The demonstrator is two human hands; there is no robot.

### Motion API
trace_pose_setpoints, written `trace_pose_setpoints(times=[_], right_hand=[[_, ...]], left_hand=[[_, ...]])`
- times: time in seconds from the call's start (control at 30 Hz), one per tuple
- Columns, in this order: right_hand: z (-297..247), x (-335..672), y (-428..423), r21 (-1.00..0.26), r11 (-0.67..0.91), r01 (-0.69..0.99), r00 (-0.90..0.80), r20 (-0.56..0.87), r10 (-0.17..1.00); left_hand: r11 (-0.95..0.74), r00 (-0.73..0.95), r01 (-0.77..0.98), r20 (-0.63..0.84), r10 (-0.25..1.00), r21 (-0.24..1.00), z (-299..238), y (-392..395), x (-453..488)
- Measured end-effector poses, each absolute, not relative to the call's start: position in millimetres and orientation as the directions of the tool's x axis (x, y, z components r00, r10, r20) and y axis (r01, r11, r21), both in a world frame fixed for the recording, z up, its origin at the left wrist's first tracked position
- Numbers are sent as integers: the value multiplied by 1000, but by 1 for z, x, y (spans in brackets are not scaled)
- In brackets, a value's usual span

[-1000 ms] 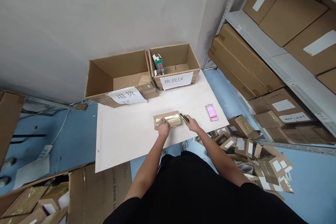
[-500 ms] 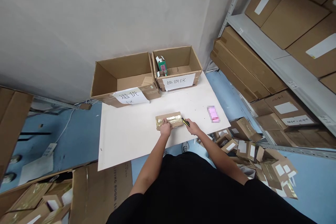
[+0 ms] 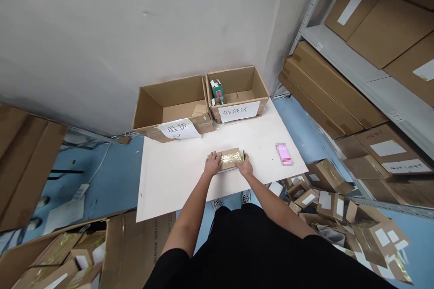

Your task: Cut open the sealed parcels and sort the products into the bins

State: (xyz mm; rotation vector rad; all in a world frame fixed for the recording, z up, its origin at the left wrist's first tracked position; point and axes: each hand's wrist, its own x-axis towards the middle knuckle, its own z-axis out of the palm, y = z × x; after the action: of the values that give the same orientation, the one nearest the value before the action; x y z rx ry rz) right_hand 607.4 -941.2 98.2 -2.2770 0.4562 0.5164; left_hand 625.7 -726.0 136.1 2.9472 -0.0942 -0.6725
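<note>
A small brown parcel sealed with shiny tape lies on the white table. My left hand rests on its left end with the fingers pressed down on it. My right hand is at its right end, closed round a yellow and black utility knife whose tip touches the parcel's right edge.
Two open cardboard boxes with paper labels stand at the table's far edge; the right one holds a green carton. A pink object lies on the table's right. Shelves of cartons rise at right; discarded boxes litter the blue floor.
My right hand with the knife has moved in from beside the parcel to its right end. My left hand stays on the parcel. The view has shifted rightwards.
</note>
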Motion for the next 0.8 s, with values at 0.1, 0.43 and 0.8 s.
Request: trace_pose_setpoints(times=[0.1,0.43,0.8], right_hand=[[96,645,-923,-575,-655,-491,855,-462,-235],[117,682,-944,-612,-708,-353,910,-399,-109],[111,669,-953,-474,-819,-324,884,-460,-84]], left_hand=[[-997,868,42,-497,2,69,136,-728,601],[-894,794,-385,-412,-447,227,138,-747,619],[-976,857,-185,-467,-217,113,97,-759,597]])
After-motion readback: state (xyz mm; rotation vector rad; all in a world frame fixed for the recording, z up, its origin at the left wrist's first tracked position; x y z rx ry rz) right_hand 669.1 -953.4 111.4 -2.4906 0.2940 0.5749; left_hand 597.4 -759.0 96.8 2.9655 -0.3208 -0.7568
